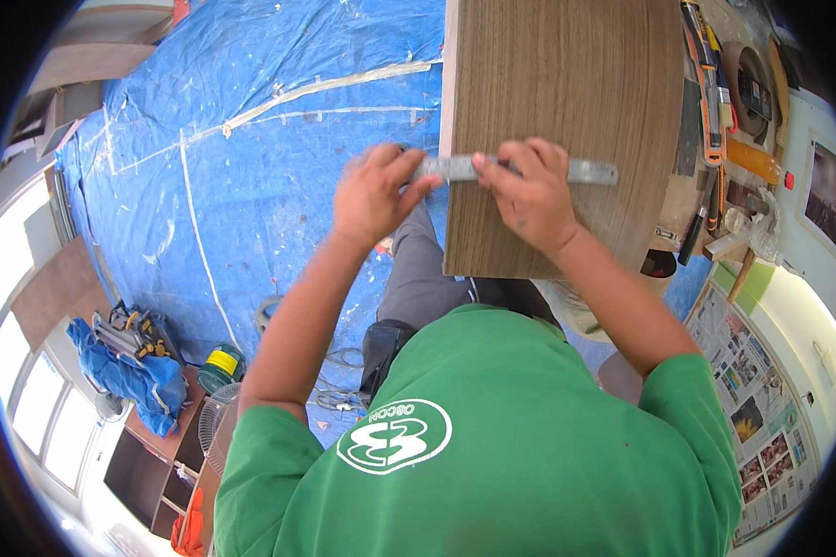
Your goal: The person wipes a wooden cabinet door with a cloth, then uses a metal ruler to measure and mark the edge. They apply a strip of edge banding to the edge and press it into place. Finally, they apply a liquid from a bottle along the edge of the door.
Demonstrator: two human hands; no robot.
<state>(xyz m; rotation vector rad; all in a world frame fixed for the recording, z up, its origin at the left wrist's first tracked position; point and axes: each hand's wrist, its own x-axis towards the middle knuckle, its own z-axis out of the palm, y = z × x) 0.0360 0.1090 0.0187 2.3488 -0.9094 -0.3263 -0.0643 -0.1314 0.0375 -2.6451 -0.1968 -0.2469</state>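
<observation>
A flat grey steel ruler [593, 172], with a small hole near its right end, lies across a brown wood-grain panel [567, 84]. Its left part sticks out past the panel's pale left edge. There my left hand [378, 193] pinches the ruler's end, slightly blurred by motion. Over the panel, my right hand [532, 197] holds the ruler near its middle, thumb and fingers closed on it. The ruler's far left tip is hidden in my left fingers.
Right of the panel, a bench holds an orange cutter knife [711, 130], a tape roll [751, 88] and several other tools. A blue tarp [279, 195] covers the floor on the left. A fan [218, 422] and a green-yellow canister [221, 367] stand at lower left.
</observation>
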